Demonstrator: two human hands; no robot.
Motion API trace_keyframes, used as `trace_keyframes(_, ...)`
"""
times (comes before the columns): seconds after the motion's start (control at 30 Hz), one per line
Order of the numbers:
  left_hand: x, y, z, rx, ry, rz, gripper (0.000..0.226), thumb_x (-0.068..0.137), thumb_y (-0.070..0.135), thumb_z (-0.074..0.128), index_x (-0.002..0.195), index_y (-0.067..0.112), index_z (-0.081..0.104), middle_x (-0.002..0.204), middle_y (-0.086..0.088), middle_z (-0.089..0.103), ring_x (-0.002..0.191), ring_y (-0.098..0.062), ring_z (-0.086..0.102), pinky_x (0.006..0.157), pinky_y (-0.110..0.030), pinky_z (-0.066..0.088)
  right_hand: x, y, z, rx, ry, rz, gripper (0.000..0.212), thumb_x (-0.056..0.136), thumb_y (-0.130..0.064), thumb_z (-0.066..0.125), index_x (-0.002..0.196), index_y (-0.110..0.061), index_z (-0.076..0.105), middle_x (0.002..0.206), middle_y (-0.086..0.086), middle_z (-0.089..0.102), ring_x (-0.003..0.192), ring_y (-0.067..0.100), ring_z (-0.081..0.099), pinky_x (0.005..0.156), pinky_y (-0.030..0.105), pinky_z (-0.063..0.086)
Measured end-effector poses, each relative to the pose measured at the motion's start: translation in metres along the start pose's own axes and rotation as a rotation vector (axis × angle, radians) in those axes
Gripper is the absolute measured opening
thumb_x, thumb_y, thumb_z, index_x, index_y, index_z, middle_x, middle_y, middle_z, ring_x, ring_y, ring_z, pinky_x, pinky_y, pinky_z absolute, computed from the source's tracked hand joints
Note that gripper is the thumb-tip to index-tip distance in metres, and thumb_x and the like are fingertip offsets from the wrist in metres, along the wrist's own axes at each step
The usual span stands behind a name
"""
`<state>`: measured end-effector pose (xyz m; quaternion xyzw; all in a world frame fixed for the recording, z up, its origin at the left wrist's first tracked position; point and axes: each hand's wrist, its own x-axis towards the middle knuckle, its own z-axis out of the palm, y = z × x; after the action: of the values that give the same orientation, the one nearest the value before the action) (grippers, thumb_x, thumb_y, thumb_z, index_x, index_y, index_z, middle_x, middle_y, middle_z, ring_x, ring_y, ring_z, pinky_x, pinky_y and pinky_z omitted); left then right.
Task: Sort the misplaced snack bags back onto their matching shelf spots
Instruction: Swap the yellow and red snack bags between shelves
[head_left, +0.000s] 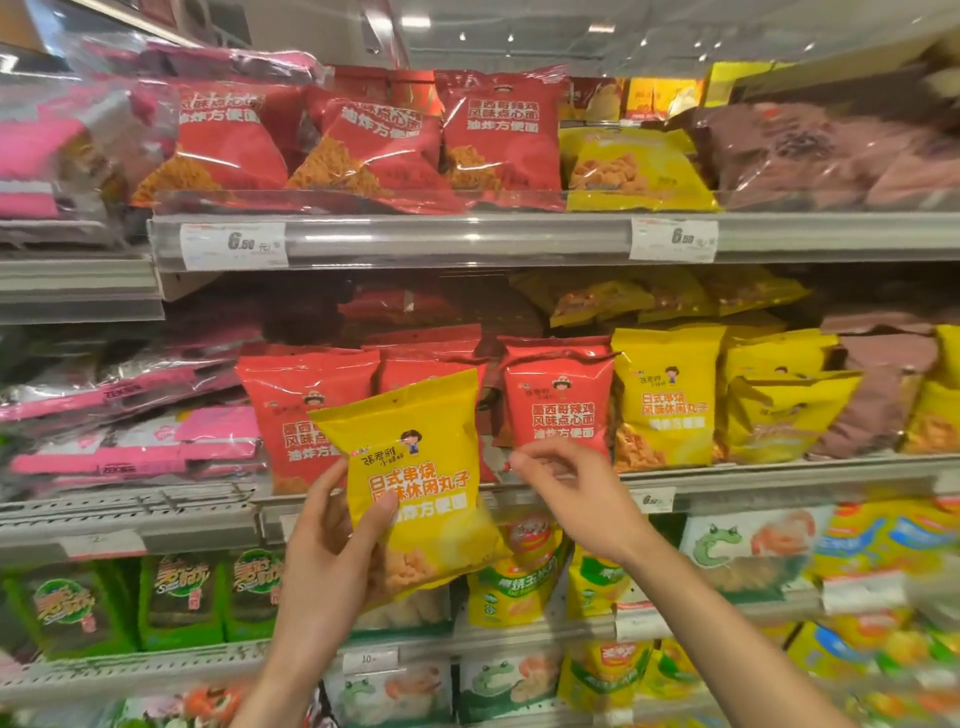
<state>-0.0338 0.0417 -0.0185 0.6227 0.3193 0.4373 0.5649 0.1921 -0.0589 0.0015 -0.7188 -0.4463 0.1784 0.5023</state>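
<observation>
Left hand (332, 566) holds yellow bag (415, 457) before crowded metal store shelves (467, 239).

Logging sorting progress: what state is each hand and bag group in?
red bags: upright on the shelf.
shelved yellow bags: upright beside them.
held yellow bag: lifted before the red bags, off the shelf.
left hand: grips the held yellow bag.
right hand: empty, fingers loosely curled.

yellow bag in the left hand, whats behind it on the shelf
Behind the yellow bag in the left hand stand red bags. It hides the right side of one, most of the next, and a strip of shelf rail.
</observation>
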Motion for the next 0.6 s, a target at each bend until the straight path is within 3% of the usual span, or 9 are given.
trace_keyframes(0.03, -0.003, 0.001, 0.010, -0.001, -0.034, -0.012, 0.049, 0.091, 0.030, 0.067, 0.135, 0.042, 0.049, 0.107, 0.018, 0.072, 0.064, 0.017, 0.061, 0.053, -0.004, 0.048, -0.010, 0.002, -0.004, 0.081, -0.037, 0.023, 0.033, 0.089, -0.050, 0.067, 0.112, -0.027, 0.070, 0.102, -0.008, 0.076, 0.099, 0.001, 0.069, 0.095, 0.033, 0.056)
trace_keyframes(0.1, -0.005, -0.002, 0.030, -0.021, -0.104, -0.020, 0.047, 0.088, 0.030, 0.068, 0.131, 0.043, 0.051, 0.082, 0.023, 0.072, 0.060, 0.009, 0.060, 0.059, -0.012, 0.051, -0.028, 0.007, -0.012, 0.244, -0.108, 0.114, 0.051, 0.085, -0.056, 0.066, 0.126, -0.026, 0.064, 0.117, -0.010, 0.074, 0.112, 0.001, 0.067, 0.106, 0.038, 0.051)
trace_keyframes(0.17, -0.007, -0.004, 0.052, -0.037, -0.184, -0.019, 0.058, 0.082, 0.038, 0.071, 0.136, 0.039, 0.052, 0.094, 0.013, 0.072, 0.070, -0.005, 0.065, 0.066, -0.025, 0.055, -0.045, 0.011, -0.022, 0.288, -0.147, 0.159, 0.040, 0.092, -0.049, 0.062, 0.128, -0.031, 0.062, 0.116, -0.021, 0.073, 0.112, -0.007, 0.065, 0.105, 0.025, 0.049)
trace_keyframes(0.23, -0.008, -0.013, 0.074, -0.071, -0.260, -0.015, 0.053, 0.086, 0.029, 0.072, 0.135, 0.030, 0.053, 0.113, 0.005, 0.075, 0.082, -0.005, 0.073, 0.065, -0.021, 0.058, -0.062, 0.016, -0.035, 0.301, -0.148, 0.168, 0.027, 0.100, -0.032, 0.058, 0.126, -0.030, 0.063, 0.115, -0.020, 0.074, 0.109, -0.006, 0.066, 0.093, 0.015, 0.051)
trace_keyframes(0.37, -0.017, -0.021, 0.117, -0.137, -0.423, -0.095, 0.072, 0.078, 0.039, 0.085, 0.140, 0.025, 0.051, 0.125, -0.001, 0.073, 0.115, -0.017, 0.070, 0.097, -0.042, 0.055, -0.091, 0.030, -0.064, 0.306, -0.046, 0.166, 0.033, 0.100, -0.023, 0.061, 0.132, -0.018, 0.063, 0.125, -0.005, 0.073, 0.116, 0.012, 0.068, 0.091, 0.023, 0.054)
trace_keyframes(0.43, -0.022, -0.024, 0.136, -0.148, -0.450, -0.108, 0.066, 0.081, 0.029, 0.083, 0.139, 0.026, 0.051, 0.121, 0.000, 0.075, 0.114, -0.015, 0.070, 0.097, -0.035, 0.055, -0.100, 0.038, -0.079, 0.332, 0.012, 0.185, 0.032, 0.099, -0.022, 0.062, 0.130, -0.015, 0.064, 0.123, -0.002, 0.074, 0.114, 0.015, 0.070, 0.090, 0.025, 0.055)
trace_keyframes(0.53, -0.033, -0.025, 0.164, -0.109, -0.484, -0.099, 0.051, 0.088, 0.009, 0.070, 0.130, 0.030, 0.053, 0.109, 0.004, 0.079, 0.101, -0.005, 0.073, 0.082, -0.017, 0.057, -0.111, 0.049, -0.102, 0.366, 0.084, 0.183, 0.029, 0.098, -0.020, 0.063, 0.126, -0.012, 0.067, 0.119, 0.001, 0.075, 0.112, 0.017, 0.071, 0.089, 0.026, 0.056)
trace_keyframes(0.6, -0.041, -0.024, 0.185, -0.091, -0.490, -0.101, 0.050, 0.089, 0.005, 0.068, 0.128, 0.032, 0.053, 0.105, 0.008, 0.079, 0.096, -0.002, 0.074, 0.075, -0.012, 0.055, -0.118, 0.056, -0.119, 0.367, 0.111, 0.179, 0.027, 0.098, -0.021, 0.063, 0.124, -0.013, 0.068, 0.119, 0.002, 0.075, 0.112, 0.018, 0.071, 0.089, 0.027, 0.056)
